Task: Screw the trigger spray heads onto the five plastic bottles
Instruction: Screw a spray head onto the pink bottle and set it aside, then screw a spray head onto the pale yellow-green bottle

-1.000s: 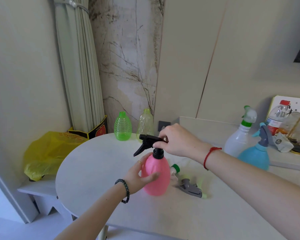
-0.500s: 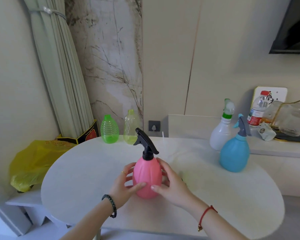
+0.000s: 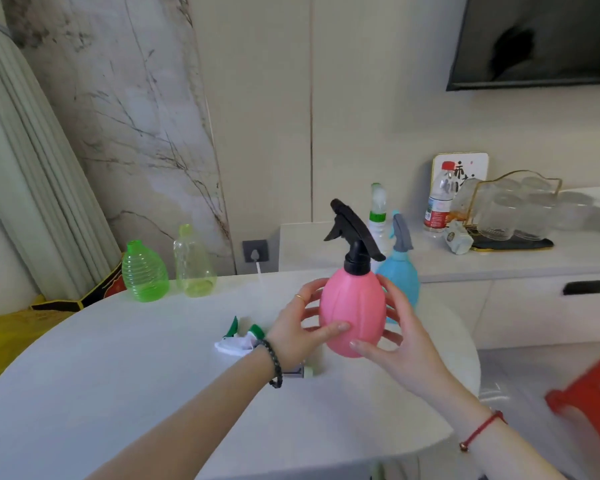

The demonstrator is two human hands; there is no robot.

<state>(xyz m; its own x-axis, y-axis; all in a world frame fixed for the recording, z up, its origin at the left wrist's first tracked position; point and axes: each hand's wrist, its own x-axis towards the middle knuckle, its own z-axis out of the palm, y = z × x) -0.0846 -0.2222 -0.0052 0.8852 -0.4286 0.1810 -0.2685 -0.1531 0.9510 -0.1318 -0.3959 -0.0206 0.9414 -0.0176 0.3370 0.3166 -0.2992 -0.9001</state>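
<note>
The left hand (image 3: 293,329) and the right hand (image 3: 400,344) grip together the pink bottle (image 3: 353,311) from both sides. It is egg-shaped, has a black trigger head (image 3: 352,233) on top, and stands upright above the surface (image 3: 118,375).

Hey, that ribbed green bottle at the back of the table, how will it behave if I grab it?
The ribbed green bottle looks empty and see-through, so probably very light. Its thin ribbed wall may flex under a squeeze. It stands squat and uncapped, so likelier to slide than tip.
</note>
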